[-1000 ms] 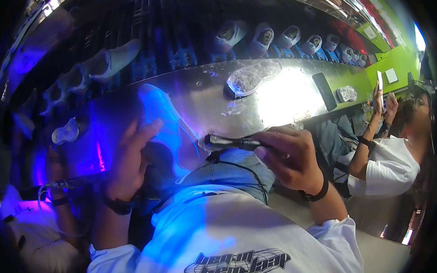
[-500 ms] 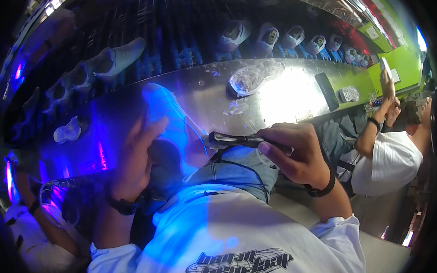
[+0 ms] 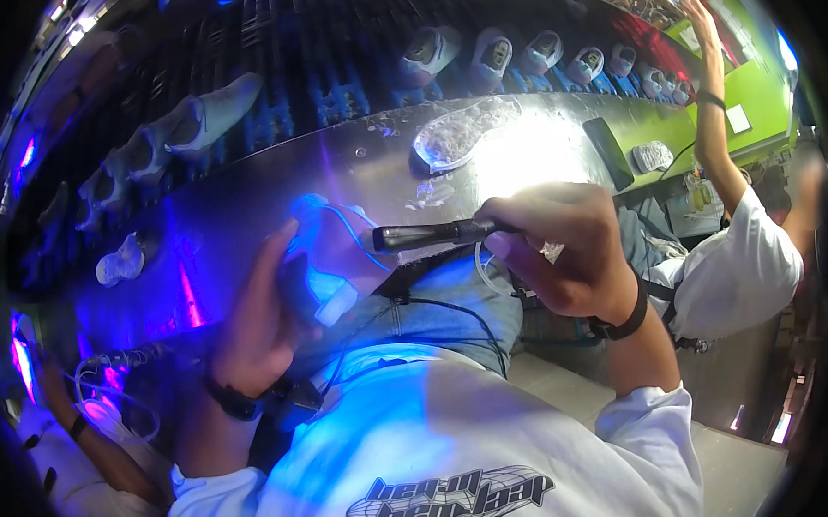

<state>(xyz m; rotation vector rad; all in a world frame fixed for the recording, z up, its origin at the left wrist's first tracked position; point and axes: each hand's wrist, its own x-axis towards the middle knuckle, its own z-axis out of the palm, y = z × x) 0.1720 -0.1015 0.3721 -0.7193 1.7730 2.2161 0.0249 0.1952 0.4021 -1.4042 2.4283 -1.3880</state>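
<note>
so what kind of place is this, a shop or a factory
Most likely a shoe factory line. White shoes stand in rows on a dark conveyor rack behind a metal workbench, a loose sole lies on it, and the right hand aims a dark torch-like tool at a blue-lit shoe in the left hand.

My left hand [image 3: 260, 321] sat at seven o'clock from the shoe [image 3: 326, 262] it gripped, over my lap. My right hand [image 3: 562, 252] lay at three o'clock from that shoe, holding a pen-shaped tool [image 3: 431, 234] whose tip pointed toward nine. Behind both, at twelve, ran the metal bench [image 3: 246, 220], a sole [image 3: 464, 132] lying on it. A phone [image 3: 608, 153] lay at three o'clock from the sole. Beyond the bench stood a row of shoes [image 3: 516, 51].
</note>
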